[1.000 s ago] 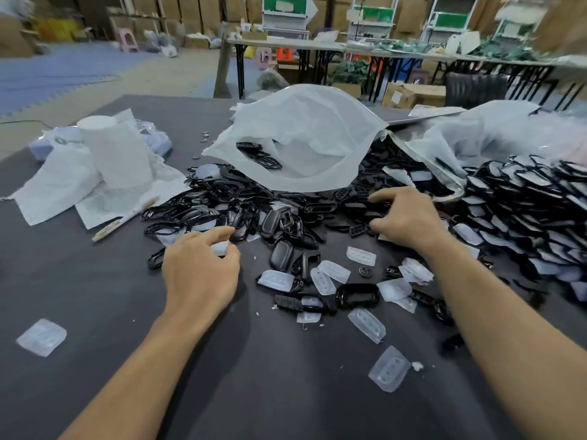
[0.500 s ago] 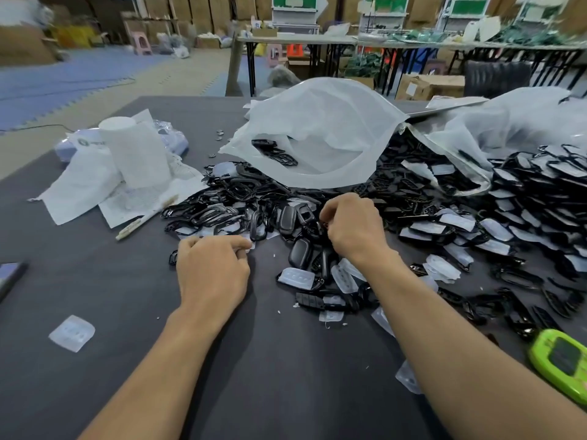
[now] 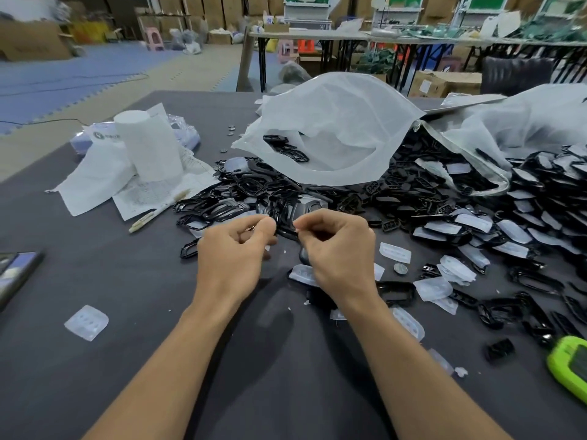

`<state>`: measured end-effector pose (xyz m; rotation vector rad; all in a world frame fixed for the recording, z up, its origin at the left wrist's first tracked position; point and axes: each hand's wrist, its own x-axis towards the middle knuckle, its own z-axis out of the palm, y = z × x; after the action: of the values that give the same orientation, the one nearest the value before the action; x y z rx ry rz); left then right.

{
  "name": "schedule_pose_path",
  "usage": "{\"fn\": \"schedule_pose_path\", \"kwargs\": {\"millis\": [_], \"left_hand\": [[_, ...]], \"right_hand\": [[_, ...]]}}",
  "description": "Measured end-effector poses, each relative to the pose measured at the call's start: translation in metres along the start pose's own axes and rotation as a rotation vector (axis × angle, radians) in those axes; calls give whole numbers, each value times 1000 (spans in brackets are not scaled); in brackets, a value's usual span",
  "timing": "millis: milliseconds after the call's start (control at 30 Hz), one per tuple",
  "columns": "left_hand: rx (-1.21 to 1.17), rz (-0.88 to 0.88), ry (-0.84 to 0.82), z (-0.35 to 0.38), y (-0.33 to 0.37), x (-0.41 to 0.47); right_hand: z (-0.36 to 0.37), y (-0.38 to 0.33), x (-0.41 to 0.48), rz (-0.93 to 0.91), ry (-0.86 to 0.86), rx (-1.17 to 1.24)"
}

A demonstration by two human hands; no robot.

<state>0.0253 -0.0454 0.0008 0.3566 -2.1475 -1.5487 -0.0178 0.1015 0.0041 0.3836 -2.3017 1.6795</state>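
Heap of black parts (image 3: 317, 198), white bag (image 3: 343, 128) beyond; left grip (image 3: 233, 249) on small piece (image 3: 252, 229), right grip (image 3: 336, 249) unclear.

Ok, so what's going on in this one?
A person works at a dark table, at the near edge of a heap of black plastic shells. Both hands are close together with fingers curled. The left hand seems to pinch a small part, too small to identify. Whether the right hand holds anything cannot be told. Clear pads lie scattered around, and a white mesh bag lies open behind the heap.
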Motion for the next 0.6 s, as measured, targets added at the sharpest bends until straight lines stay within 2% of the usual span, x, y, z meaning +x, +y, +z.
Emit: {"fn": "schedule_pose_path", "kwargs": {"millis": [100, 233, 333, 400, 467, 600], "left_hand": [[-106, -114, -83, 5, -2, 4], [-325, -180, -112, 10, -5, 8], [-450, -240, -98, 9, -5, 9], [-395, -268, -60, 8, -6, 9], [-299, -262, -53, 8, -9, 8], [-78, -172, -117, 12, -15, 3]], "right_hand": [[-1, -5, -3, -30, -61, 76], [-3, -13, -5, -62, -153, 48], [-28, -8, 11, -24, -15, 6], [-52, 2, 23, 6, 128, -153], [-70, 15, 31, 93, 163, -323], [-74, 39, 41, 251, -19, -505]]}}
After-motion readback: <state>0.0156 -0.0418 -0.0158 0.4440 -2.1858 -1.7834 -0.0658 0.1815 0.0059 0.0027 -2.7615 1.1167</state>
